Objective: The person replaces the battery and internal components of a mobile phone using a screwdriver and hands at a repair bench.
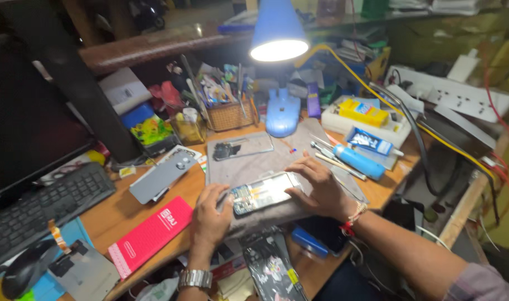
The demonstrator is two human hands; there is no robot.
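- Left hand (211,210) low in the middle of the frame, palm down, fingers curled, thumb pointing to the right.
- Left wrist at the bottom edge, forearm rising straight up.
- Right hand (320,187) just right of centre, fingers spread flat, pressing down.
- Right forearm running in from the lower right corner.

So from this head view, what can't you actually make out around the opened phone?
- Opened phone: the left hand covers its left end and the right hand its right edge; parts inside are too small to tell.
- Tools in the basket: crowded and blurred.
- Monitor: cut off by the left edge.
- Desk front: hidden by both forearms.
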